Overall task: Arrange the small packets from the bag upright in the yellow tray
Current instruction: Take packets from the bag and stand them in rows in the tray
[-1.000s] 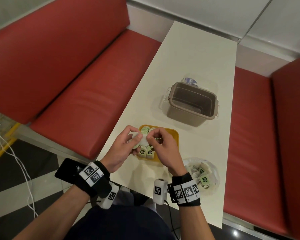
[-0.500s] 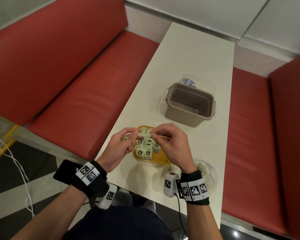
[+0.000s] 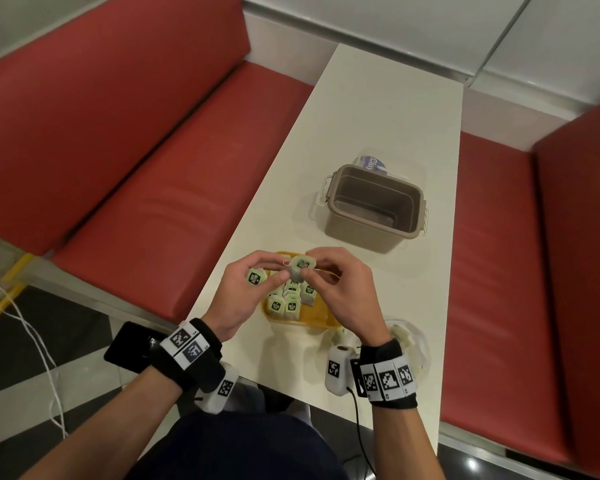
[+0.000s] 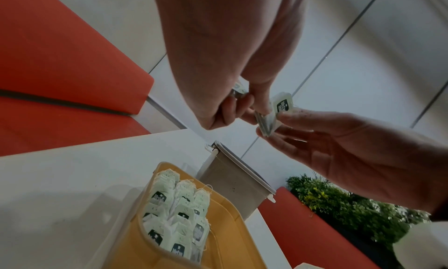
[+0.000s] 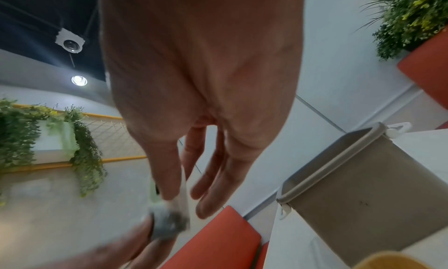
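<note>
Both hands hover over the yellow tray (image 3: 321,318) and pinch one small pale-green packet (image 3: 298,268) between them. My left hand (image 3: 280,271) grips its left side and also keeps a second, dark-labelled packet (image 3: 256,277) tucked under its curled fingers. The right hand (image 3: 314,270) pinches the packet's right side. In the left wrist view the shared packet (image 4: 282,105) sits between the left fingers (image 4: 232,108) and the right hand (image 4: 339,148). Several packets (image 3: 291,299) stand upright in the tray's left part (image 4: 218,225). The clear bag (image 3: 411,337) lies by my right wrist, mostly hidden.
An open grey-brown container (image 3: 374,209) stands on the white table (image 3: 388,105) beyond the tray, with a clear lid (image 3: 373,162) behind it. Red bench seats (image 3: 153,202) run along both sides. The tray's right half shows bare yellow floor.
Both hands have kept hold of the packet and lifted it slightly over the tray's far end, turning it. The right wrist has shifted and now covers most of the bag.
</note>
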Demonstrator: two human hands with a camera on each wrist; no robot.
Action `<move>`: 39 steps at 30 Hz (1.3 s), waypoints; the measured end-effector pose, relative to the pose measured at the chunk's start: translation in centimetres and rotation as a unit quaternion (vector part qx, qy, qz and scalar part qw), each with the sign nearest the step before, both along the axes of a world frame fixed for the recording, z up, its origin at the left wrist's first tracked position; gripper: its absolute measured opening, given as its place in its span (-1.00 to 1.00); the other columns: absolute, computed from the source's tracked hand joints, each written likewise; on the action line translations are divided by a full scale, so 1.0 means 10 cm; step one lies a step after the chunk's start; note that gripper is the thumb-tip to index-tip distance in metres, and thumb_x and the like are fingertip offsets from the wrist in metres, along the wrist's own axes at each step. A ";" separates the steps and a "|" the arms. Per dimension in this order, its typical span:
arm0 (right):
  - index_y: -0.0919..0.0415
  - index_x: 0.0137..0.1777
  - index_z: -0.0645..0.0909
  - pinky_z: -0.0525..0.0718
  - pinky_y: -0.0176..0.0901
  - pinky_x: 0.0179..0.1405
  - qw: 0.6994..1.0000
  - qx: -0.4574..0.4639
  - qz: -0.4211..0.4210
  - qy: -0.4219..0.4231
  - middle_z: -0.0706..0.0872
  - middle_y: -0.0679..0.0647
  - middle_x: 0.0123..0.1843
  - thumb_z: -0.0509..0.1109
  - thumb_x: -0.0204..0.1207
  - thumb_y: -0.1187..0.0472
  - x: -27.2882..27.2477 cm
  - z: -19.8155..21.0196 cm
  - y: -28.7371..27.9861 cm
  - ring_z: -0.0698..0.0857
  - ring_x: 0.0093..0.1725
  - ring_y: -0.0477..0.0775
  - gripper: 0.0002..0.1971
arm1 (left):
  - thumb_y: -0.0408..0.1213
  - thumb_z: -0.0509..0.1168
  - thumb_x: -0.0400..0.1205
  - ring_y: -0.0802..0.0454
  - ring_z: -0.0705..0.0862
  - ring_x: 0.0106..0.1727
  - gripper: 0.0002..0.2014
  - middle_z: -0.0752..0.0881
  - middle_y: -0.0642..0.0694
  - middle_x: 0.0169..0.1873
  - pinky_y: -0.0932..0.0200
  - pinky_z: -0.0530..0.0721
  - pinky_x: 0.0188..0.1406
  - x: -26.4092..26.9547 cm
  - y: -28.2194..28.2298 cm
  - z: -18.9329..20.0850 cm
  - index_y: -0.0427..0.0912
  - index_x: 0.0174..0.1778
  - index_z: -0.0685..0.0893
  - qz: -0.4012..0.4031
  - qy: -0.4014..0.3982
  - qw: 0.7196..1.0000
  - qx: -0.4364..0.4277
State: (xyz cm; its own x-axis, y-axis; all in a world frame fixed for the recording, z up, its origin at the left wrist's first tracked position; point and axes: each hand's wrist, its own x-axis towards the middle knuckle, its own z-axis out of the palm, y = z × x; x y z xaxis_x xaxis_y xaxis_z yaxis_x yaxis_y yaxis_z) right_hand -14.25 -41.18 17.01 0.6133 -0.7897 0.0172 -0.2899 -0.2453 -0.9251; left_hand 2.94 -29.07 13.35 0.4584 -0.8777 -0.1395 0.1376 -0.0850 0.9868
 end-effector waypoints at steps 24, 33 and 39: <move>0.08 0.18 0.53 0.81 0.19 0.05 0.946 -0.025 -0.052 0.318 0.77 0.14 -0.01 0.36 0.69 0.42 0.02 -1.18 -0.04 0.77 -0.03 0.27 -0.77 | -0.13 0.49 0.73 0.13 0.68 0.12 -0.82 0.72 0.07 0.11 0.22 0.59 -0.04 0.16 0.12 -0.82 -0.01 0.22 0.71 0.057 -0.090 0.961 0.256; 0.24 0.25 0.44 0.69 0.13 0.02 0.946 0.029 -0.115 0.302 0.67 0.20 0.10 0.35 0.64 0.49 0.16 -1.40 -0.05 0.71 0.09 0.35 -0.73 | -0.17 0.46 0.75 0.01 0.69 0.13 -0.82 0.70 0.09 0.10 0.11 0.59 -0.03 0.10 0.09 -0.89 0.00 0.26 0.71 0.021 -0.111 0.955 0.274; 0.30 0.35 0.43 0.83 0.24 0.09 0.941 0.034 -0.116 0.318 0.72 0.26 0.16 0.74 0.48 0.29 0.16 -1.62 0.00 0.73 0.10 0.34 -0.40 | -0.17 0.47 0.75 0.05 0.68 0.11 -0.83 0.72 0.04 0.12 0.16 0.60 -0.04 0.10 0.10 -0.89 0.00 0.24 0.73 0.018 -0.117 0.955 0.273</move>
